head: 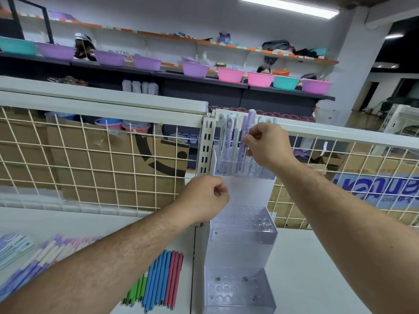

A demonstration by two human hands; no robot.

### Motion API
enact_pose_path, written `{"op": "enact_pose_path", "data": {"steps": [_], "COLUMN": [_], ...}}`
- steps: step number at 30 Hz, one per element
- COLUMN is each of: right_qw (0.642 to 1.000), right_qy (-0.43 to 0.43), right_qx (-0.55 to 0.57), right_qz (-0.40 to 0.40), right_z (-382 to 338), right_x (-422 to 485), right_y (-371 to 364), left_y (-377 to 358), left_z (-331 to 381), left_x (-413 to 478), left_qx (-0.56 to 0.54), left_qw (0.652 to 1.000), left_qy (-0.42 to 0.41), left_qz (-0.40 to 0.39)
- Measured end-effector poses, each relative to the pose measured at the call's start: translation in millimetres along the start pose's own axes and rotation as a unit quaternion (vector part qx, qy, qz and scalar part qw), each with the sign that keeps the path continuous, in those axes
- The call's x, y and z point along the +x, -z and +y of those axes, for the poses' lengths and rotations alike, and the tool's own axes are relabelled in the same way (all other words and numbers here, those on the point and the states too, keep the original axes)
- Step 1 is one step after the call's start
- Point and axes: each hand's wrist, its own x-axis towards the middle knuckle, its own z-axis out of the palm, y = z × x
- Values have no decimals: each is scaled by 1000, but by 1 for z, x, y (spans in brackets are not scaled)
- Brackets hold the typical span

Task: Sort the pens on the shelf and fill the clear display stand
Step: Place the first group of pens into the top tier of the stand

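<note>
A clear three-tier display stand [243,233] stands on the white shelf against the wire grid. Its top tier [244,171] holds several pastel purple and white pens. My right hand [266,145] pinches one purple pen [250,123] upright in that top tier. My left hand [204,200] hovers with curled fingers in front of the stand's left edge, below the top tier; it holds nothing that I can see. The middle tier and the bottom tier [238,291] show only bare holes. Green, blue and red pens [158,279] lie in a row on the shelf at the lower left.
More pastel pens [47,250] and packets [11,248] lie at the far left of the shelf. A white wire grid [90,159] with cardboard boxes behind it backs the shelf. Coloured basins line the racks beyond. A person's head shows far off.
</note>
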Motion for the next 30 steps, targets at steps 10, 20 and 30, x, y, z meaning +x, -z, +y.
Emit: {"op": "enact_pose_path", "data": {"steps": [10, 20, 30], "right_qw": [999, 992, 954], "right_qy": [-26, -19, -42], "right_qx": [-33, -127, -238], "right_qz": [-11, -4, -179], "right_z": [8, 9, 19], "right_x": [0, -27, -88], "right_y": [-6, 1, 3], "left_y": [1, 0, -6], "left_z": [2, 0, -8], "left_x": [0, 3, -14], "left_qx": [-6, 0, 1], "left_qw": [1000, 1000, 998], "left_qy": [-3, -13, -38], "left_qz": [-1, -6, -54]}}
